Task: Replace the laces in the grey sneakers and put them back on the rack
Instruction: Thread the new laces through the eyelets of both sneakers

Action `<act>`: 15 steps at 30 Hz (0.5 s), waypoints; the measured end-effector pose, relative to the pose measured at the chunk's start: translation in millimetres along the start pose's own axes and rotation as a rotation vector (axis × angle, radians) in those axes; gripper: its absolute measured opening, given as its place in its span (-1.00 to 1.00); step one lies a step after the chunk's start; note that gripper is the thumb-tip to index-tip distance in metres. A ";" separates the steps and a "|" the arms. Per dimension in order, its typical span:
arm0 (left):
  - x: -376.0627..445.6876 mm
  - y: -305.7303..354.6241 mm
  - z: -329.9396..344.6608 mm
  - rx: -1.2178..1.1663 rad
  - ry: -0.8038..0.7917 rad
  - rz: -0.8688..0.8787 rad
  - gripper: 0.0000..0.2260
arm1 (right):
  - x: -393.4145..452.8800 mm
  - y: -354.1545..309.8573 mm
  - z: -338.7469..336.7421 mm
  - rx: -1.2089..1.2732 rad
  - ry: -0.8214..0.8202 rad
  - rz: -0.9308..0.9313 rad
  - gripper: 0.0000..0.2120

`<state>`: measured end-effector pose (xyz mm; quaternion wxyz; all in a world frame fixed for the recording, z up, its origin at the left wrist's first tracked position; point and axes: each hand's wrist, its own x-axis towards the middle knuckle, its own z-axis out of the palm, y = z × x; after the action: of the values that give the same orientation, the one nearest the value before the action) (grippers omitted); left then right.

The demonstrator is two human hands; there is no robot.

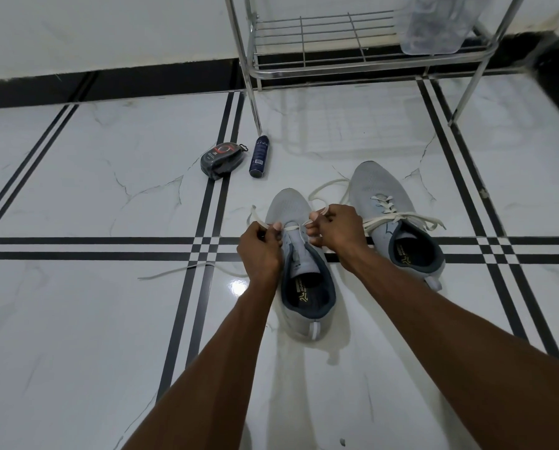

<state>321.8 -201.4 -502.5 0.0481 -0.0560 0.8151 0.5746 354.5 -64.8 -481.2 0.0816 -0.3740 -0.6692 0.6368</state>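
- Trailing across the white marble-patterned floor tiles [76, 319] with black stripes, a loose end of the cream flat shoelace [174, 272] lay at the far left of the action.
- Beyond it, a dark oval shoe-polish sponge case [220, 160] and a dark blue spray can [259, 156] lay side by side on the floor, near a leg of the chrome wire shoe rack [323, 37].
- The left hand [261, 251] was curled, pinching the lace at the left side of the nearer grey knit sneaker [299, 264].
- That sneaker stood on the floor, toe pointing away, with one lace bar across its lowest eyelets.
- The right hand [336, 230] was curled too, pinching the lace at the sneaker's right side.
- The second grey knit sneaker [395, 222], just to the right, was laced, its lace ends lying loose.
- A clear plastic container [440, 24] sat on the rack's right part.
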 end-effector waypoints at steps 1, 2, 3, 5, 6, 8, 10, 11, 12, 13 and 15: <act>0.4 -0.7 0.4 -0.005 -0.003 0.005 -0.74 | 0.8 0.7 0.1 0.011 0.008 0.016 -0.81; 1.2 -0.7 0.9 -0.004 -0.005 0.007 -0.75 | 0.5 0.3 -0.2 0.028 0.015 0.032 -0.81; 1.7 -0.5 1.2 0.004 -0.004 0.007 -0.76 | 0.9 1.3 0.1 0.041 0.022 0.047 -0.80; 2.1 0.6 2.2 0.035 -0.003 0.003 -0.76 | 2.0 3.1 0.7 0.047 0.038 0.069 -0.79; 2.3 1.0 2.4 0.045 -0.004 0.000 -0.77 | 1.9 3.8 1.1 0.048 0.046 0.076 -0.78; 2.7 1.7 2.5 0.040 -0.009 -0.008 -0.79 | 0.7 4.2 2.3 0.064 0.057 0.081 -0.77; 3.6 3.0 2.3 0.035 -0.022 -0.021 -0.79 | -0.7 3.3 2.8 0.068 0.057 0.079 -0.78; 4.0 4.6 2.5 0.031 -0.026 -0.029 -0.79 | -0.4 2.8 2.5 0.063 0.050 0.070 -0.79; 3.5 6.5 2.5 0.022 -0.028 -0.040 -0.77 | -1.6 1.2 2.3 0.041 0.034 0.059 -0.81; 2.6 10.5 2.8 0.005 -0.029 -0.047 -0.74 | -1.9 -0.9 1.6 0.002 0.016 0.037 -0.83; 0.7 19.7 3.6 -0.040 -0.047 -0.063 -0.73 | -3.1 -6.4 0.8 -0.095 -0.016 -0.017 -0.80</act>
<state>318.4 -191.5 -485.5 0.0840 -0.0691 0.8000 0.5901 353.7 -66.8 -474.4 0.0637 -0.3665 -0.7027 0.6065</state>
